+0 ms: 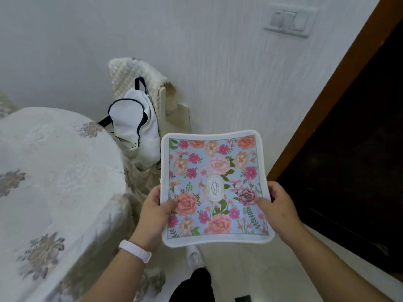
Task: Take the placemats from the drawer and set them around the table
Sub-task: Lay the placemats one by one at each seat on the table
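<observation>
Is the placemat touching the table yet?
Apart. Head view: the placemat is held in the air right of the table, with a visible gap between them.

This is a dining corner of a home: a round table (65, 136) under a cream tablecloth woven with grey flowers (102, 227), a chair with a quilted cream cover (128, 75) bearing a white bag with dark trim (133, 120), a white textured wall (218, 66) with a grey switch plate (290, 19), and a brown wooden door frame (327, 88).

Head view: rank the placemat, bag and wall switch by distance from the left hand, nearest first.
1. placemat, gripped by the left hand.
2. bag, hanging ahead of it.
3. wall switch, upper right, on the wall.
</observation>
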